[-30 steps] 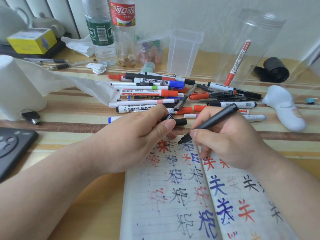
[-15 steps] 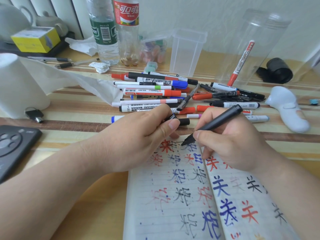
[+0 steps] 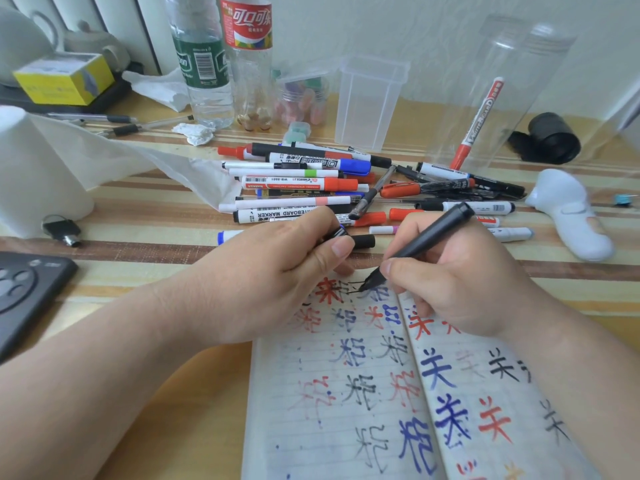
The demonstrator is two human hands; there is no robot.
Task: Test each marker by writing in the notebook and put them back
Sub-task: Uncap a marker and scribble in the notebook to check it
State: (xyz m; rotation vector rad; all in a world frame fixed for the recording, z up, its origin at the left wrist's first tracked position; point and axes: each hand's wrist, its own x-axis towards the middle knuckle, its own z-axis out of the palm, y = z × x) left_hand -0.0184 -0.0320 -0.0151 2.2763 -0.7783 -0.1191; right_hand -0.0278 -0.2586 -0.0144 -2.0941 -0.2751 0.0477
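An open lined notebook [image 3: 346, 403] lies in front of me, covered in red, blue and black characters. My right hand [image 3: 450, 282] grips a black marker [image 3: 426, 240], its tip touching the top of the left page beside a fresh black stroke. My left hand [image 3: 273, 275] rests on the notebook's top left corner and pinches the marker's black cap [image 3: 360, 241]. Behind the hands lies a pile of several markers [image 3: 311, 185] with red, blue, green and black caps. One red whiteboard marker [image 3: 479, 123] stands inside a tall clear container [image 3: 519, 81].
A small clear box [image 3: 369, 98] and two bottles [image 3: 221, 60] stand at the back. A paper towel roll [image 3: 31, 174] and a black device [image 3: 24, 292] sit left. A white handheld gadget [image 3: 571, 216] and a black roll [image 3: 550, 136] lie right.
The marker tip has dropped onto the page and drawn a short black stroke at the top of the left page. My left hand stays put.
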